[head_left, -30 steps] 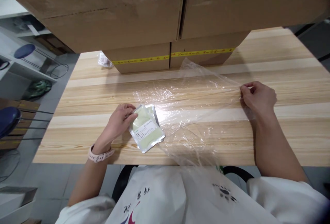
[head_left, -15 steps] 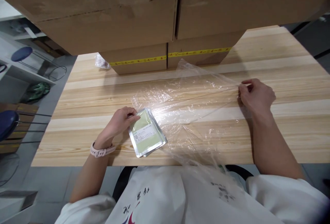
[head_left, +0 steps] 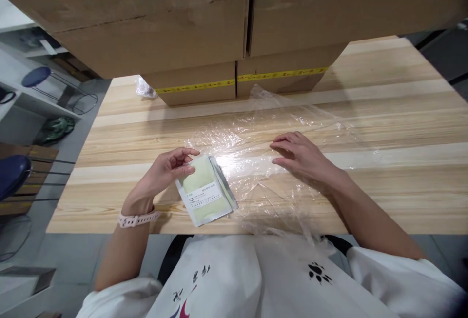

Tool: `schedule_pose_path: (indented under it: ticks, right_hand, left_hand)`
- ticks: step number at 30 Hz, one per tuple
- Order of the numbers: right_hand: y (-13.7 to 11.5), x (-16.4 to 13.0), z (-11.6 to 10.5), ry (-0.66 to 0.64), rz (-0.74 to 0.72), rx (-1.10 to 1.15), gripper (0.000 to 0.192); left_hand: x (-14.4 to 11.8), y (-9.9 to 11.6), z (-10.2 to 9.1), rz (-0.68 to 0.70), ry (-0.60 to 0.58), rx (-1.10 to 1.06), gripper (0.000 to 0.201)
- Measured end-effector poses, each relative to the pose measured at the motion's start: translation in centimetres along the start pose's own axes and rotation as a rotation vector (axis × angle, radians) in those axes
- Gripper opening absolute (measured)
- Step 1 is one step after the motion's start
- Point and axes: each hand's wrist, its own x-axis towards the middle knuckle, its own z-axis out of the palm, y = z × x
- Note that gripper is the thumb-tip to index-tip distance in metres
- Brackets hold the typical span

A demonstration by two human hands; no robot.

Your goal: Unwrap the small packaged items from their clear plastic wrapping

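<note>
Head view showed the left hand pinching the packets by their top edge, apparently to keep them stacked, while the right hand, fingers spread, flattened the plastic sheet just beside them.

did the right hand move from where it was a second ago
Yes. The right hand left the far right edge of the clear plastic sheet and moved leftward toward the pale green pouches.

Glossy crinkled clear plastic sheet, shiny foil-edged pouches, matt wooden table, cardboard boxes.
</note>
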Motion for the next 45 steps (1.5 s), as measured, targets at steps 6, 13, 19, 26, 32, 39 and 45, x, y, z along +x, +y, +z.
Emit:
schedule_pose_path:
  ticks: [6, 13, 19, 26, 32, 39, 45]
  right_hand:
    - [-0.1, -0.2, -0.4, -0.005, -0.005, 0.001, 0.017]
    - [-1.4, -0.9, -2.4, 0.115, 0.233, 0.384, 0.022]
    - [-5.6, -1.1, -2.1, 0.109, 0.240, 1.076, 0.038]
    - [-5.1, -1.3, -0.9, 0.015, 0.206, 1.240, 0.061]
    - [-5.0, -1.6, -1.0, 0.090, 0.212, 0.914, 0.062]
    - [-5.0, -1.7, -0.7, 0.277, 0.282, 1.047, 0.057]
    - [-5.0, -1.2, 0.7, 0.411, 0.261, 0.804, 0.056]
  left_hand:
    - [0.0, 1.8, 1.0, -0.021, -0.128, 0.005, 0.023]
    - [-0.3, 5.5, 3.3, 0.113, -0.159, -0.122, 0.020]
    - [2.2, 7.5, 7.9, 0.211, -0.234, -0.334, 0.028]
    - [5.5, 6.6, 11.7, 0.460, 0.043, -0.263, 0.021]
    - [6.2, 5.8, 11.8, 0.500, 0.010, -0.214, 0.026]
    - [4.8, 5.1, 12.1, 0.271, -0.347, -0.515, 0.088]
    - [4.1, 4.4, 16.1, -0.033, -0.407, -0.771, 0.058]
